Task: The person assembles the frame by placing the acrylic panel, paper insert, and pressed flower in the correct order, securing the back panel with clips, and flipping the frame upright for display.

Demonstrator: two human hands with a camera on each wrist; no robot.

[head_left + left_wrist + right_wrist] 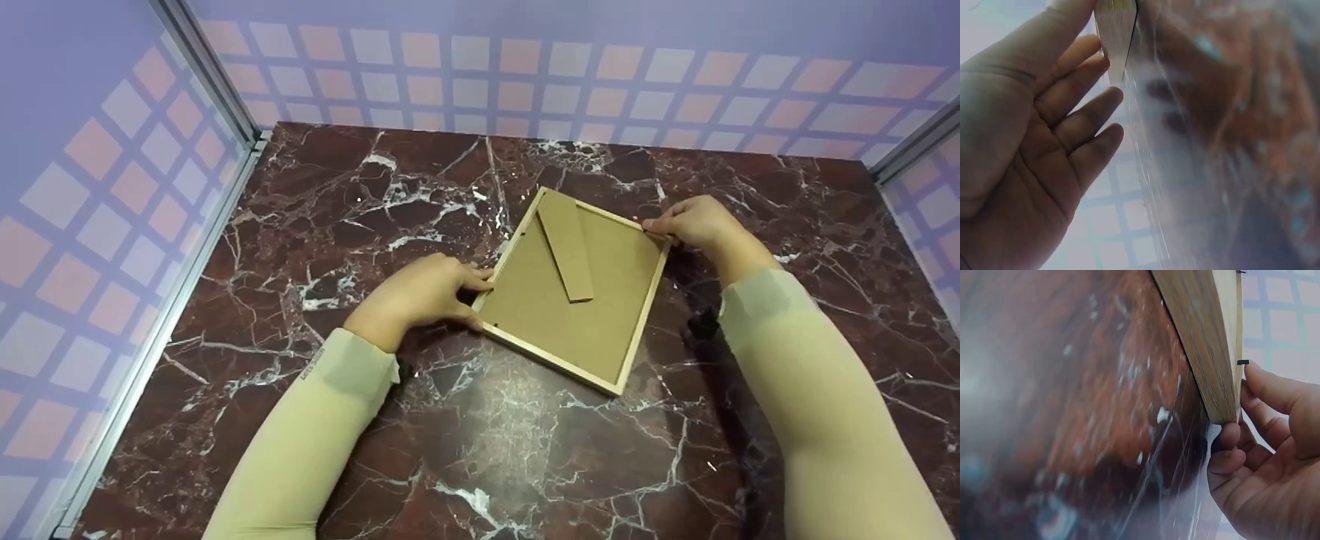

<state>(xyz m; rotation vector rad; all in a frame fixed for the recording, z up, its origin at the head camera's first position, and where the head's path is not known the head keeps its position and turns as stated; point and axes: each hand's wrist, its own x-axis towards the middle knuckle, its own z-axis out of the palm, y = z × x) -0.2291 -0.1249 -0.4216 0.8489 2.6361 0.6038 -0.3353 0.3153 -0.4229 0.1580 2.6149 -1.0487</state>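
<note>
Because the picture frame (536,311) was face-down on, or just above, the counter (495,450), we saw its stand (568,251) narrowing toward us; its long axis seemed to slant away, rightward. Our left hand (420,296) pinched the near-left corner, our right hand (703,225) the far-right, presumably for steadiness.

both arms (296,450) reach forward; the left hand (420,294) grips with thumb and fingers, the right hand (701,223) (set farther out) pinches.
</note>
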